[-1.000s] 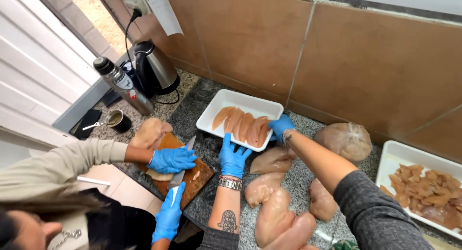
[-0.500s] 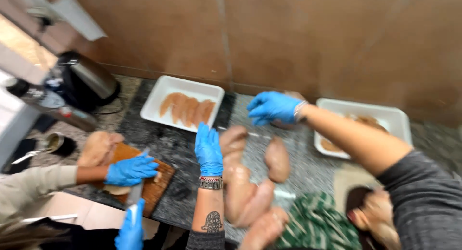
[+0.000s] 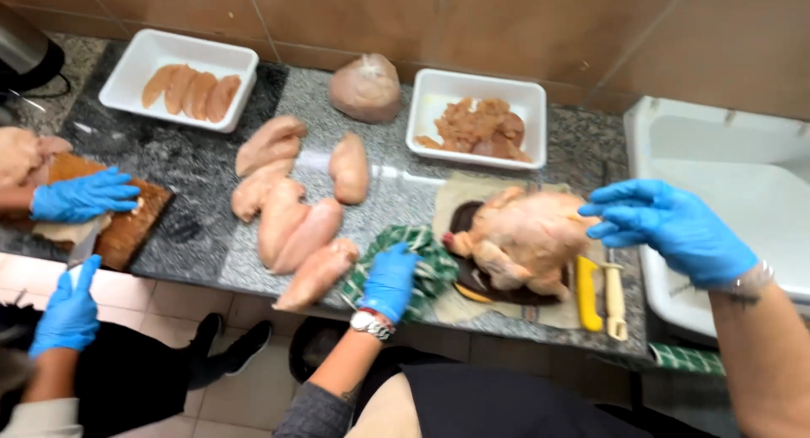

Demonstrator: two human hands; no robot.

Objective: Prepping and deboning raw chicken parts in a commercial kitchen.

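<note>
Left hand [image 3: 391, 279]: blue-gloved, lower centre, resting flat and released on the green checked cloth [image 3: 432, 261].
Right hand [image 3: 671, 225]: gloved, fingers loose, holding nothing, fingertips at the whole raw chicken [image 3: 525, 235].
Chicken: uncut, on a dark board [image 3: 472, 278], centre right of the bench [image 3: 211, 164].
Done: breast pieces [image 3: 291, 210] lie on the bench; sliced fillets fill the upper-left tray [image 3: 126, 62].
Nearby: yellow-handled knife [image 3: 588, 293]; a co-worker's gloved hand [image 3: 80, 196], far left.

A co-worker's knife [image 3: 82, 251] blurs; the kettle [image 3: 25, 54] is cut off at left.
</note>
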